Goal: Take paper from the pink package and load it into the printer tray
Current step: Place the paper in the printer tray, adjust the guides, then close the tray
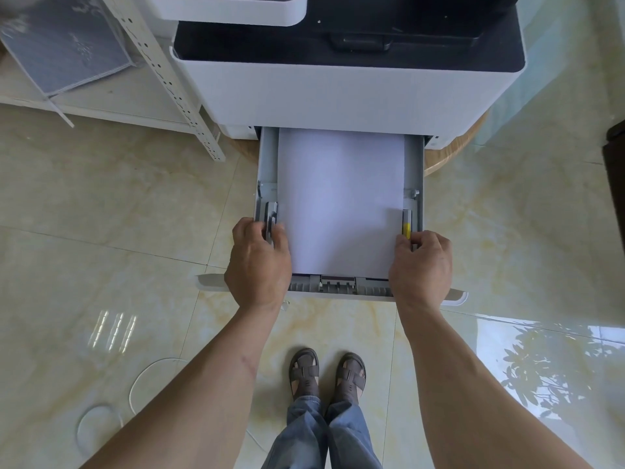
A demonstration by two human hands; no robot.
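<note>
The grey printer tray (414, 164) is pulled out of the white printer (338, 89). A stack of white paper (341, 198) lies flat inside it. My left hand (258, 262) pinches the grey side guide (270, 218) at the paper's left edge. At the right edge, my right hand (421, 265) grips the side guide with the yellow tab (407, 228). No pink package is in view.
A white perforated shelf post (169, 76) and a shelf with a grey plastic sleeve (64, 45) stand to the left of the printer. A white cable (135, 384) loops on the tiled floor. My feet (328, 374) stand below the tray. Dark furniture (615, 170) is at the right edge.
</note>
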